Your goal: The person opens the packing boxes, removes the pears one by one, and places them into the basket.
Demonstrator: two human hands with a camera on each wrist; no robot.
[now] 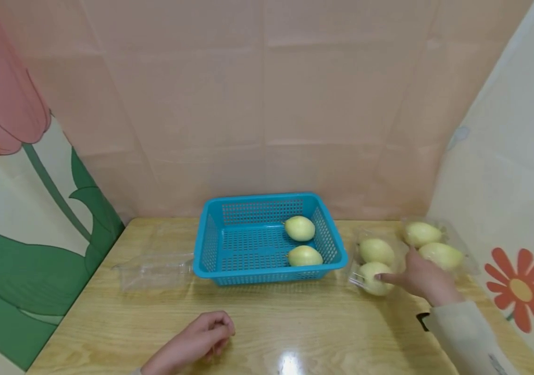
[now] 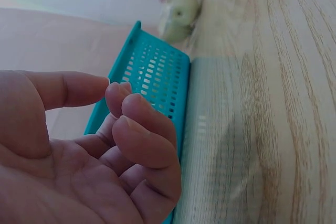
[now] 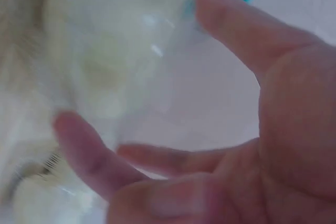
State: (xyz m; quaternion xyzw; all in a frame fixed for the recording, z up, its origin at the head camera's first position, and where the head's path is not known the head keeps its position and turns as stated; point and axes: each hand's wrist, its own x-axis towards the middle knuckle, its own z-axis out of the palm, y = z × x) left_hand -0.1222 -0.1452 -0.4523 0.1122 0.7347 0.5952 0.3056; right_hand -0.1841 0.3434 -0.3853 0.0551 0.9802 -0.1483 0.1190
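My left hand [image 1: 198, 338] hangs over the front of the table with loosely curled fingers [image 2: 147, 129] and nothing in them. On the right, my right hand [image 1: 423, 276] spreads its thumb and fingers [image 3: 89, 150] over a clear plastic container holding two pale green-yellow melons. The thumb overlaps the nearer melon [image 1: 374, 278] in the head view; the other melon [image 1: 376, 251] lies just behind it. Two more melons [image 1: 441, 255] sit in a second clear container [image 1: 459, 245] beyond the hand. A blue basket [image 1: 269, 274] holds two melons [image 1: 299, 228] on its right side.
An empty clear plastic container [image 1: 154, 271] lies left of the basket on the wooden table [image 1: 267, 317]. A small black object [image 1: 422, 321] shows beside the right sleeve. A plain cloth [image 1: 262, 104] hangs behind the table, with flower-patterned sheets on both sides.
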